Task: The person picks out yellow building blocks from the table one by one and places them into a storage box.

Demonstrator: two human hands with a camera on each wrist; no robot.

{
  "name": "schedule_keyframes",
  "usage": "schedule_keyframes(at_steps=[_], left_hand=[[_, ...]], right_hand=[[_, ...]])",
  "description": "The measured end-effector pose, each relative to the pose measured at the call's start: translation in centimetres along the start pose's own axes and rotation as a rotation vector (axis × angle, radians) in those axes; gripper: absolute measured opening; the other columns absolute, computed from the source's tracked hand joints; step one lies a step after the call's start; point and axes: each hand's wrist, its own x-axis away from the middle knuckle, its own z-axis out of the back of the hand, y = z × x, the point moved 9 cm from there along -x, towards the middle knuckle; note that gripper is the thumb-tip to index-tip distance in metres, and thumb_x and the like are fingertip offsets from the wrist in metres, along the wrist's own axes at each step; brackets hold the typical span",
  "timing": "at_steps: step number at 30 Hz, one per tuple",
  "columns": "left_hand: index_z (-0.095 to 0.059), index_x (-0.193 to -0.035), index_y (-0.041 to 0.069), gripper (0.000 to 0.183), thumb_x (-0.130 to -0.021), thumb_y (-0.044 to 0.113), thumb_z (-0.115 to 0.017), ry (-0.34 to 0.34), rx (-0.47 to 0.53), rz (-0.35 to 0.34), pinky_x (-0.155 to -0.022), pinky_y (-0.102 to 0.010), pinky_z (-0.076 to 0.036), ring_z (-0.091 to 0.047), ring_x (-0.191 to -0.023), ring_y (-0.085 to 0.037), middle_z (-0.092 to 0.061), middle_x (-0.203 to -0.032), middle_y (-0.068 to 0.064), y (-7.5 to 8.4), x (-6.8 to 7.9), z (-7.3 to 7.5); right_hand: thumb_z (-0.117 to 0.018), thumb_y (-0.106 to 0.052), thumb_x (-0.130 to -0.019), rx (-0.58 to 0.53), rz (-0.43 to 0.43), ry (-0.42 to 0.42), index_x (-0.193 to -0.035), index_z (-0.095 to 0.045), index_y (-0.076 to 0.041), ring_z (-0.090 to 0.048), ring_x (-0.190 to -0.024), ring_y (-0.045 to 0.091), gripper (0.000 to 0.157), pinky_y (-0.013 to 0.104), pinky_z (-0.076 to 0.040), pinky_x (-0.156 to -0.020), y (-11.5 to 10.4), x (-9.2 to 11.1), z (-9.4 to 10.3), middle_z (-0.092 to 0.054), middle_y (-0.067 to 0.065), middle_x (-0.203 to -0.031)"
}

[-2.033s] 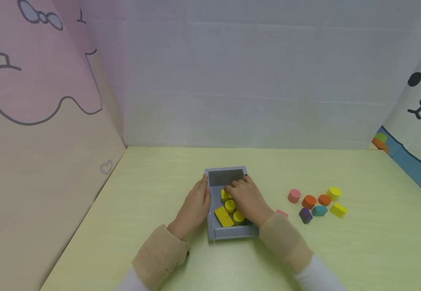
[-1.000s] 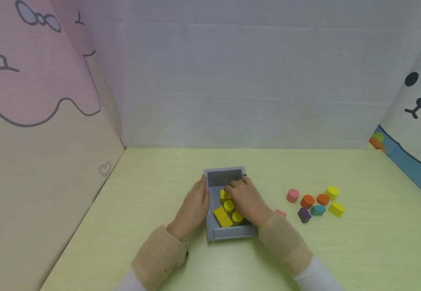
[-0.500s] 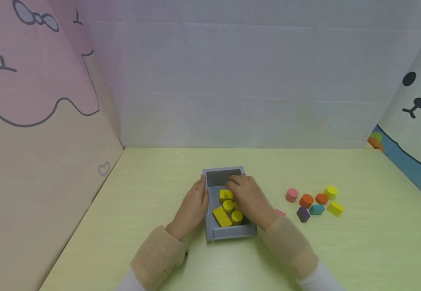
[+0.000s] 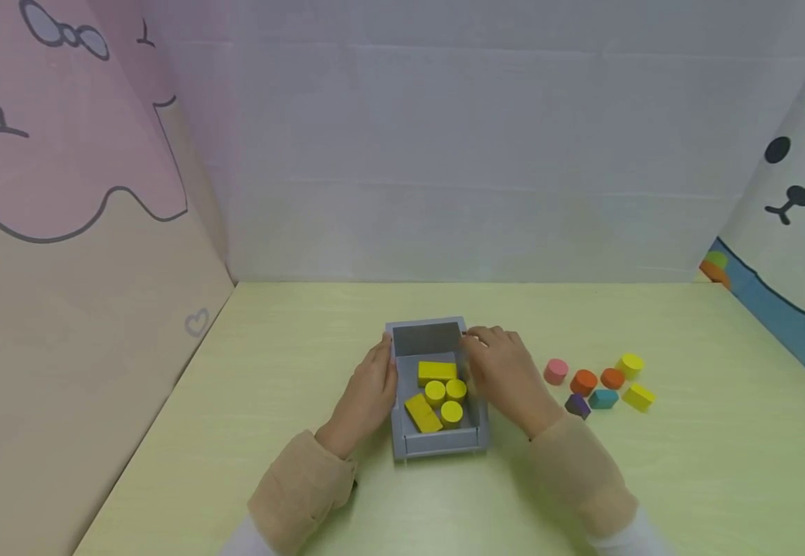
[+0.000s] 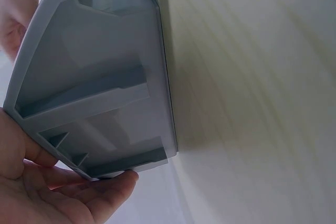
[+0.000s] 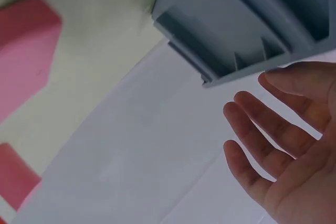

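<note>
A grey plastic bin [image 4: 442,442] stands on the table in the head view. Inside it lie two yellow rectangular blocks, one crosswise [image 4: 437,374] and one slanted [image 4: 422,414], beside three yellow cylinders [image 4: 452,414]. My left hand [image 4: 366,392] holds the bin's left side; the left wrist view shows its fingers bent round the back corner. At the right rim is my right hand [image 4: 507,376], with nothing in its grasp. In the right wrist view its fingers spread apart, the topmost touching or almost touching the rim.
Right of the bin lie loose blocks: a pink cylinder [image 4: 556,371], two orange cylinders [image 4: 584,382], a yellow cylinder [image 4: 630,365], a yellow block [image 4: 639,398], a teal block [image 4: 604,398] and a purple block [image 4: 578,405]. A pink block [image 6: 26,51] shows in the right wrist view.
My right hand has left the bin's inside and moved right to its rim, uncovering the yellow blocks it hid. It covers the pink block in the head view. The left hand stays put.
</note>
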Motion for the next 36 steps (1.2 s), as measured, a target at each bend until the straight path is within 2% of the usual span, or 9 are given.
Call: schedule_keyframes(at_steps=[9, 16, 30, 36], left_hand=[[-0.027, -0.141, -0.004, 0.049, -0.097, 0.016, -0.035, -0.002, 0.005, 0.006, -0.106, -0.042, -0.035, -0.038, -0.131, -0.030, -0.036, -0.143, -0.019, -0.1, 0.0, 0.0], [-0.027, -0.141, -0.005, 0.049, -0.098, 0.017, -0.035, -0.005, 0.004, 0.001, -0.105, -0.043, -0.036, -0.038, -0.130, -0.030, -0.036, -0.142, -0.019, -0.1, -0.1, -0.1], [-0.025, -0.142, -0.003, 0.050, -0.098, 0.018, -0.035, -0.009, 0.006, 0.010, -0.106, -0.042, -0.036, -0.038, -0.131, -0.029, -0.036, -0.143, -0.018, -0.4, -0.1, -0.3], [-0.025, -0.142, -0.003, 0.049, -0.098, 0.018, -0.034, -0.006, 0.010, 0.005, -0.106, -0.042, -0.036, -0.038, -0.131, -0.029, -0.036, -0.143, -0.018, -0.3, -0.1, -0.2]], right_hand=[[-0.070, -0.005, -0.076, 0.058, -0.045, 0.086, -0.100, -0.065, -0.005, -0.060, -0.087, 0.030, 0.025, 0.043, -0.051, -0.074, 3.3, 0.9, 1.7, -0.066, 0.011, -0.100], [-0.068, -0.003, -0.076, 0.038, -0.126, 0.094, -0.100, -0.064, -0.001, -0.059, -0.085, 0.035, 0.025, 0.045, -0.049, -0.066, 6.6, 1.8, 2.8, -0.066, 0.015, -0.100], [-0.063, -0.007, -0.081, -0.018, -0.351, -0.081, -0.107, -0.059, 0.003, -0.056, -0.085, 0.046, 0.029, 0.057, -0.045, -0.068, 12.9, 4.3, 4.3, -0.061, 0.028, -0.105], [-0.060, -0.013, -0.084, -0.046, -0.464, -0.245, -0.112, -0.056, 0.005, -0.056, -0.085, 0.044, 0.033, 0.058, -0.044, -0.070, 15.1, 5.6, 3.9, -0.058, 0.031, -0.108]])
